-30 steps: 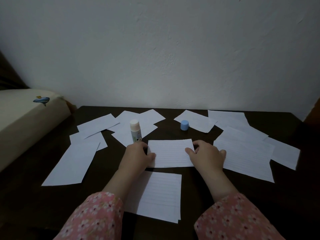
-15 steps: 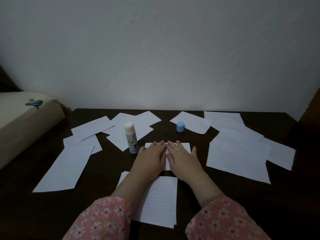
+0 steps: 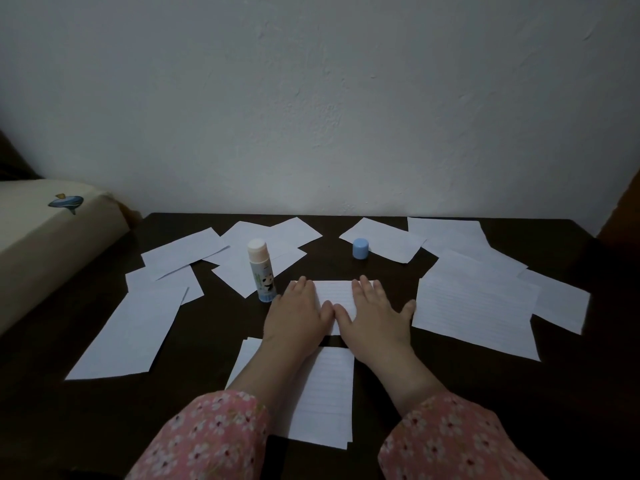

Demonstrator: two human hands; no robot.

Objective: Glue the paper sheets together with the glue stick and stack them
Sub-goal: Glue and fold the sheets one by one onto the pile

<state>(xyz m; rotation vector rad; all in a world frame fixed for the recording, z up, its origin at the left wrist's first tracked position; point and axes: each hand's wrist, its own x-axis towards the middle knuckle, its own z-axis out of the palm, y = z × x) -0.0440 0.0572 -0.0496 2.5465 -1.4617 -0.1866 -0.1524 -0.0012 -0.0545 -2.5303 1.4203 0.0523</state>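
Note:
A small lined paper sheet (image 3: pixel 334 292) lies at the middle of the dark table (image 3: pixel 450 382). My left hand (image 3: pixel 298 315) presses flat on its left part, fingers straight. My right hand (image 3: pixel 372 315) presses flat on its right part, thumb spread toward the right. The uncapped glue stick (image 3: pixel 262 270) stands upright just left of my left hand. Its blue cap (image 3: pixel 360 248) stands behind the sheet. A stack of lined sheets (image 3: pixel 325 393) lies near me, partly under my forearms.
Several loose white sheets are scattered around: a long one at the left (image 3: pixel 128 334), a cluster behind the glue stick (image 3: pixel 263 244), large ones at the right (image 3: pixel 474 306). A cream cushion (image 3: pixel 38 244) borders the table's left side. A wall rises behind.
My hands came from the sheet's side edges onto its top, met at the middle, and have now slid a little apart while pressing flat.

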